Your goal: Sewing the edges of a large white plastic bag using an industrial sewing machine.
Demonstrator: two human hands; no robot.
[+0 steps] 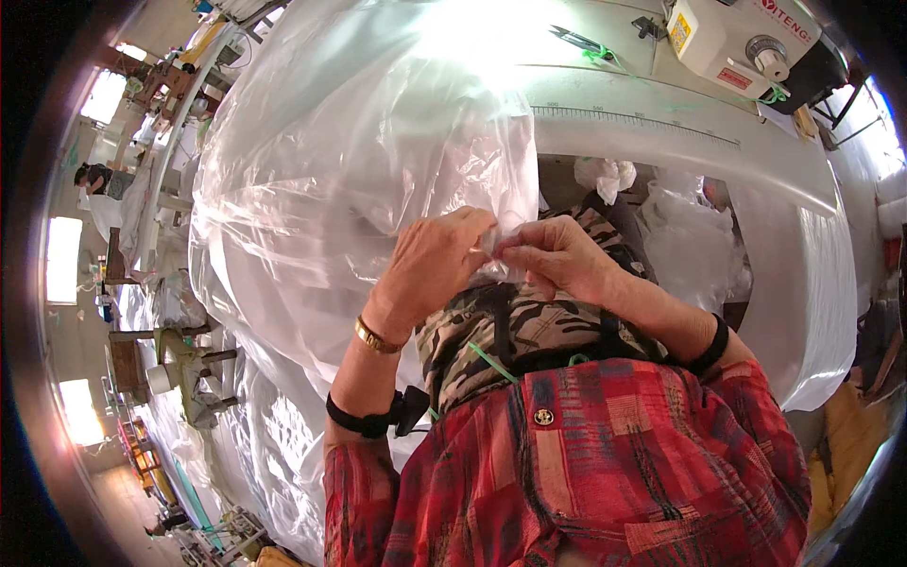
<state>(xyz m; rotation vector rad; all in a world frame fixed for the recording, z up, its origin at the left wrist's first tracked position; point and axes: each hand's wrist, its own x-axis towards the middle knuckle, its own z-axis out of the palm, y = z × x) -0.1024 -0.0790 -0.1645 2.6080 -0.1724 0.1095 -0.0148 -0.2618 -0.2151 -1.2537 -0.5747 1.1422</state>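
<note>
A large sheet of clear plastic film (pixel 350 142) drapes over the table and down across my lap on the left. My left hand (pixel 436 250) is closed on the edge of this film, fingers bent inward. Close beside it, my right hand (pixel 557 253) pinches the same edge between thumb and forefinger. A small gathered bit of film shows between the two hands. What lies inside the fold there is too small to make out.
At the far right stands a white sewing machine head (pixel 732 47). Thread snips (pixel 581 41) with green thread lie on the table beyond the film. A printed ruler scale (pixel 633 117) runs along the table's near edge. Bunched plastic (pixel 690 227) hangs below. Another person (pixel 104 180) is far left.
</note>
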